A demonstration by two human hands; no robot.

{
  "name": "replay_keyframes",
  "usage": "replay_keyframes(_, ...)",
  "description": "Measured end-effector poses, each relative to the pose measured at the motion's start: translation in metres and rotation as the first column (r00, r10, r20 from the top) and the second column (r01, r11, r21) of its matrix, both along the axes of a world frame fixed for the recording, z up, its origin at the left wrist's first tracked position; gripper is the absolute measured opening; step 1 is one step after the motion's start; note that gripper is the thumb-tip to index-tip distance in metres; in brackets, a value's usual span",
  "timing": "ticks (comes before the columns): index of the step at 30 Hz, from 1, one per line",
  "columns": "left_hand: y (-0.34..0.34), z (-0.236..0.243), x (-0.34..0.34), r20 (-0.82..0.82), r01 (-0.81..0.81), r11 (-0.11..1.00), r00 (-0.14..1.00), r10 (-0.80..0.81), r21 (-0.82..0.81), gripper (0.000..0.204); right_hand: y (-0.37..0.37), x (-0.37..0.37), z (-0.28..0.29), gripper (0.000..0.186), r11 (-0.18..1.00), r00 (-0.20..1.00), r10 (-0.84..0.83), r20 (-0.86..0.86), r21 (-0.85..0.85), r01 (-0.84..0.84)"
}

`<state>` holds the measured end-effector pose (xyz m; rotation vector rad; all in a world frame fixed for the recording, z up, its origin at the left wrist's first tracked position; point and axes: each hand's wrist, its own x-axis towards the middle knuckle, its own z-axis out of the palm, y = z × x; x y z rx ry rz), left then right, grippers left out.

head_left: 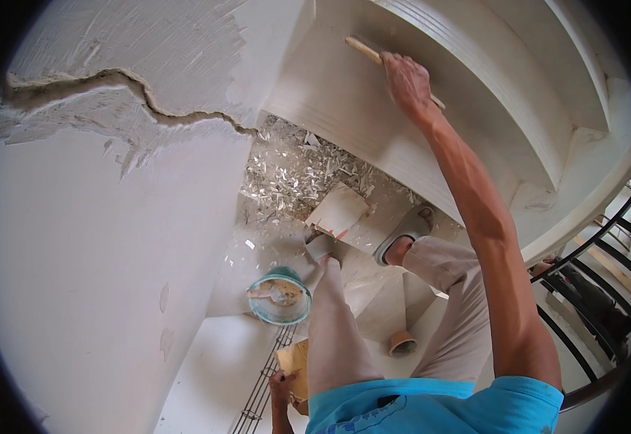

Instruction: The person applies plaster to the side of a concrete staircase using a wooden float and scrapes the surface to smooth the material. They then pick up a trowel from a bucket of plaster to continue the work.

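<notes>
Reaching out to the upper right, my right hand [404, 78] is wrapped round a pale wooden stick [363, 49], which pokes out on both sides of the fist against the curved white stair. Whether a tool head is fixed to it cannot be seen. Low by my left leg, my left hand [281, 387] grips the edge of a yellowish block [293, 367], partly hidden by my body. Its material is unclear. A teal bucket [257, 312] beside my left leg contains a tan mix and a light-handled tool [261, 294].
A jagged groove [138, 85] runs across the white wall at left. White chips and rubble [293, 163] cover the floor by a square board [335, 207] near my slippers. Thin metal bars [263, 383] lie below the bucket. A brown pot [402, 343] and black railing [583, 271] stand right.
</notes>
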<state>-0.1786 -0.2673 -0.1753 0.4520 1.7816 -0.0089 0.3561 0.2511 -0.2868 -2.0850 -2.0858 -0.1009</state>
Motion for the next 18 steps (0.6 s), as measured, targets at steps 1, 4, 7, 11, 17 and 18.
replay_keyframes(1, 0.002, -0.001, 0.0, 0.006, 0.057, 0.998, 0.998, -0.057, 0.011, 0.02, 0.008, 0.006, -0.006, 0.015, 0.999, 0.999, -0.015, 0.038, -0.031, 0.017)
replay_keyframes(4, -0.003, -0.005, 0.001, -0.008, -0.038, 0.999, 0.999, 0.038, 0.024, 0.021, 0.012, 0.002, -0.028, 0.015, 0.999, 0.99, -0.004, 0.139, -0.051, 0.012)
replay_keyframes(7, -0.002, -0.002, 0.004, 0.007, -0.094, 0.995, 0.995, 0.094, -0.037, 0.023, -0.031, -0.029, -0.051, 0.019, 0.972, 0.973, 0.194, 0.129, 0.108, -0.208)
replay_keyframes(11, 0.005, 0.01, 0.009, -0.012, 0.075, 0.996, 0.997, -0.076, -0.048, 0.024, -0.077, -0.089, -0.008, 0.024, 0.901, 0.902, 0.364, -0.232, -0.157, -0.404)
replay_keyframes(17, 0.017, 0.013, 0.015, 0.014, 0.001, 1.0, 1.0, -0.001, 0.029, 0.023, -0.051, -0.056, 0.02, 0.012, 0.994, 0.99, 0.024, -0.139, -0.098, -0.037)
replay_keyframes(18, 0.011, 0.007, 0.01, 0.024, -0.008, 1.0, 1.0, 0.008, 0.008, 0.023, -0.047, -0.047, 0.01, 0.015, 0.994, 0.996, -0.011, -0.091, -0.109, 0.001)
